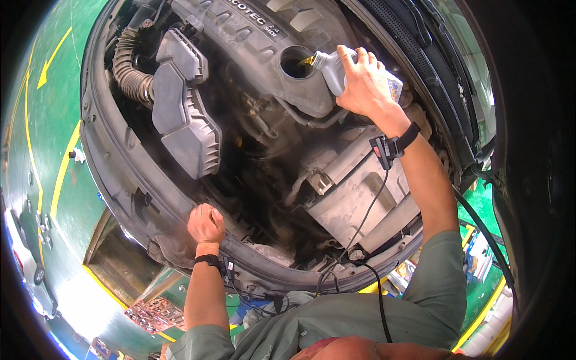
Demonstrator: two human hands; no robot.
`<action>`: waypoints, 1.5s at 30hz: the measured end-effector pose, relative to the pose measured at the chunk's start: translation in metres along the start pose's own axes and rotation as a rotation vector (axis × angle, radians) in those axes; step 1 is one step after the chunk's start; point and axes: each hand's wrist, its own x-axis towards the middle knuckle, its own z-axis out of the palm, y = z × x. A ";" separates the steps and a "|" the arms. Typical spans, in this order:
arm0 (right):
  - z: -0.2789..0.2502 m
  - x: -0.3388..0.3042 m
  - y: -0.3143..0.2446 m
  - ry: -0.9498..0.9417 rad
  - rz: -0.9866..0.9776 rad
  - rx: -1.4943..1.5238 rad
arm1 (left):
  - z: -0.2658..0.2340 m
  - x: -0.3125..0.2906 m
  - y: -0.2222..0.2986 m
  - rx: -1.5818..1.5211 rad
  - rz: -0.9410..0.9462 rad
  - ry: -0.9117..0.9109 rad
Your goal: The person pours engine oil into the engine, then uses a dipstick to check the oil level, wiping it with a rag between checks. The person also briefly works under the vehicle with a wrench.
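Observation:
My right hand (366, 84) is wrapped around a grey plastic oil bottle (335, 71), tilted so its neck points left. Amber oil (308, 60) runs from its mouth into the round filler opening (296, 62) in the dark grey engine cover (258, 45). My left hand (206, 223) is closed in a fist at the front edge of the engine bay (174, 204); whatever its fingers may hold is hidden. Each wrist wears a black strap; a small device (384, 151) on the right one trails a cable.
A grey air filter housing (180, 108) with a ribbed intake hose (129, 69) lies left in the bay. A dusty pale box-shaped cover (360, 204) sits at the right. Black cables (379, 282) hang near my body. Green floor with yellow lines (63, 174) surrounds the car.

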 end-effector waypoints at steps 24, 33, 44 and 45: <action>0.003 -0.004 0.007 0.024 -0.023 -0.032 | 0.003 -0.002 -0.005 0.022 0.007 0.005; 0.002 -0.005 0.009 0.029 -0.031 -0.052 | 0.003 -0.002 -0.004 0.015 -0.001 0.003; -0.001 -0.005 0.009 0.005 -0.028 -0.064 | 0.002 -0.002 -0.002 0.012 -0.003 -0.006; -0.001 -0.005 0.010 0.008 -0.030 -0.065 | 0.001 -0.001 0.000 0.011 -0.009 -0.015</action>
